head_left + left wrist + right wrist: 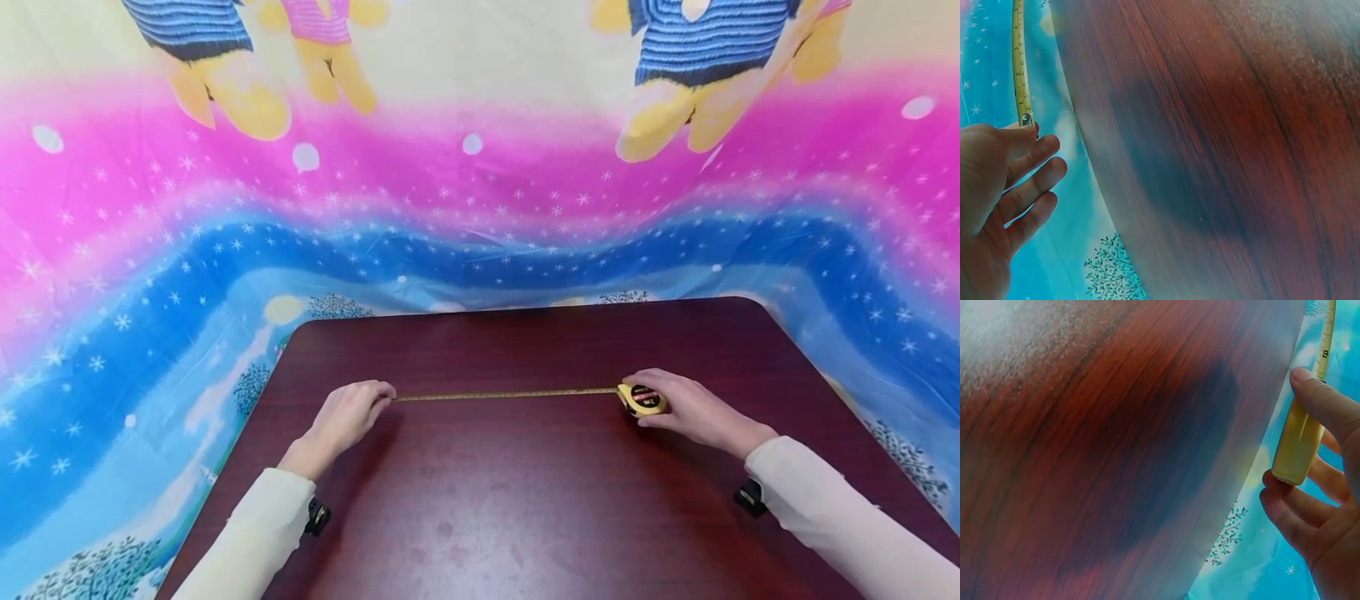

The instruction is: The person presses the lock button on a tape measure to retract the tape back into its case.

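Note:
A yellow and black tape measure (642, 399) is held in my right hand (697, 407), thumb and fingers around its case. Its yellow blade (502, 393) stretches leftward, nearly straight, above the table. At the far end my left hand (345, 419) pinches the blade's tip between thumb and forefinger. In the left wrist view the metal end hook (1027, 119) shows at the thumb, and the other fingers (1044, 181) spread loosely apart. From the right wrist view, the case (1298, 444) is seen edge-on, the thumb at its top near the blade's mouth.
Beneath both hands lies a dark red-brown wooden table (480, 483) with rounded far corners. A printed cloth (465, 183) with bears and snowflakes hangs behind it and along both sides. Black wrist cameras sit below both pale sleeves (251, 525).

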Demonstrator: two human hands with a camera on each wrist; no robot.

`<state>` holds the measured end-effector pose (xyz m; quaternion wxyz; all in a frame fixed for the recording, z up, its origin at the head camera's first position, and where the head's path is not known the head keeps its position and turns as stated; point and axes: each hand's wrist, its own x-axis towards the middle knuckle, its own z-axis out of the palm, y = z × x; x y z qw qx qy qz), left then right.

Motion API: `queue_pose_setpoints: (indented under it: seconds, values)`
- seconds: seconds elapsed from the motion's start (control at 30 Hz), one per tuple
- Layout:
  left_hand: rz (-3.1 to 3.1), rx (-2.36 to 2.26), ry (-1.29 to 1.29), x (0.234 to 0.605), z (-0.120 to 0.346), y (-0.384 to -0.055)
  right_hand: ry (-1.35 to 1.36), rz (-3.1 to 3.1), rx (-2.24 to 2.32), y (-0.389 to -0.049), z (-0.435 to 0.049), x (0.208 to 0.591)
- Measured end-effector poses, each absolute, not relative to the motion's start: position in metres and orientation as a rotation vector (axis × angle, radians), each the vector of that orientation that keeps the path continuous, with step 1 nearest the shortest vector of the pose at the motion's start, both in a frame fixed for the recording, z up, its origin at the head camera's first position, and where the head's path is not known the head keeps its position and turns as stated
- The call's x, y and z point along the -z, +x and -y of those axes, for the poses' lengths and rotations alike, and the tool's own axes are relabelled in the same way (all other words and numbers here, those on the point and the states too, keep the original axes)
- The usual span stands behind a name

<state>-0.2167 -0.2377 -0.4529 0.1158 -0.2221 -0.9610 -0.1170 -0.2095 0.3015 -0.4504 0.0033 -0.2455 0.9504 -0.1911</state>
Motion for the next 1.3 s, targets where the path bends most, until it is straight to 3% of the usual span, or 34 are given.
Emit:
queue_pose_setpoints:
  seconds: [1.3]
  values:
    - [2.872,0.267,-0.722,0.448,0.208,-0.219,-0.789,-2.960,0.593,-0.210,-0.291,0.449]
